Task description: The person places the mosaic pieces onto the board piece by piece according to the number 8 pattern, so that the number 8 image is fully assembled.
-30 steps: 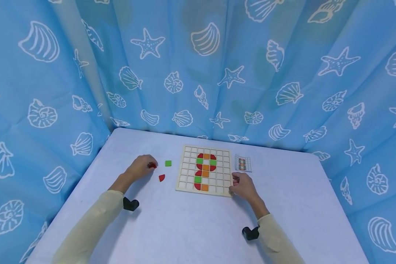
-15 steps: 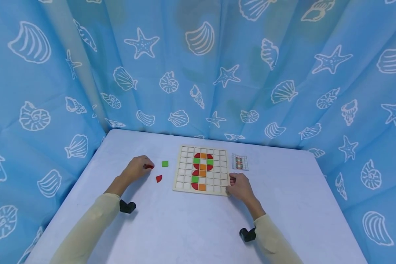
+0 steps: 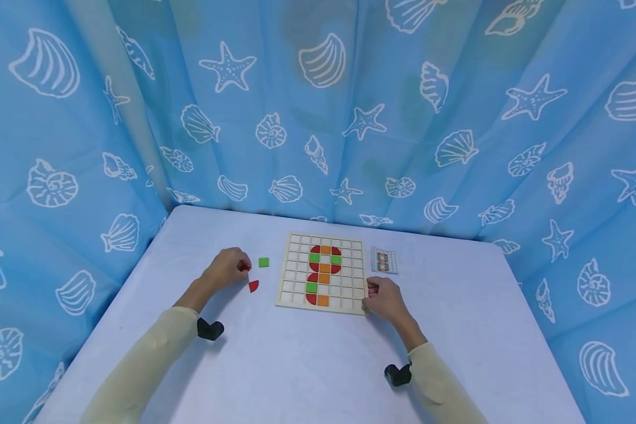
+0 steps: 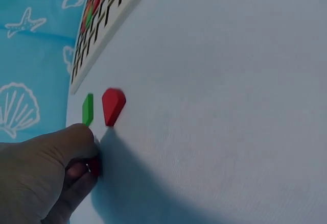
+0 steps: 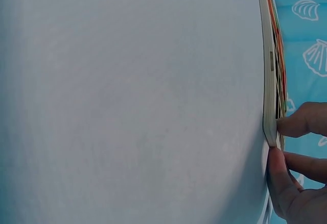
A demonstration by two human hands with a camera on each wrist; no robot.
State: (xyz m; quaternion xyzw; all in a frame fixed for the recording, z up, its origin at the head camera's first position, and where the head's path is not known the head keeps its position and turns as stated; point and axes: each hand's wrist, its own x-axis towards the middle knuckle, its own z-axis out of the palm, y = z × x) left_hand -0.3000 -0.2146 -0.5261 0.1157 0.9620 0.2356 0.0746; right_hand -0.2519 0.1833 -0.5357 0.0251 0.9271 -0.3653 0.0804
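Observation:
My left hand (image 3: 227, 268) pinches a small red tile (image 4: 94, 167) between thumb and fingers, low over the table; the fingers mostly cover it. Just beyond the fingertips lies a loose red quarter-circle tile (image 3: 253, 286), with a green square tile (image 3: 264, 262) farther back. To their right is a wooden grid board (image 3: 291, 282), with red, green and orange tiles set in a pattern down its middle columns. My right hand (image 3: 386, 297) holds the board by its near right corner, thumb and fingers on the edge, as the right wrist view also shows.
A small pattern card (image 3: 384, 260) with a printed grid lies beyond the right hand, beside the board. White cloth covers the table (image 3: 297, 365). A blue curtain (image 3: 318, 118) with white shells hangs behind and at both sides. Each wrist wears a black camera mount (image 3: 210, 330).
The left hand has shifted slightly right, closer to the loose red tile, still holding its own red tile. The right hand stays at the board's corner. The head view has swung slightly.

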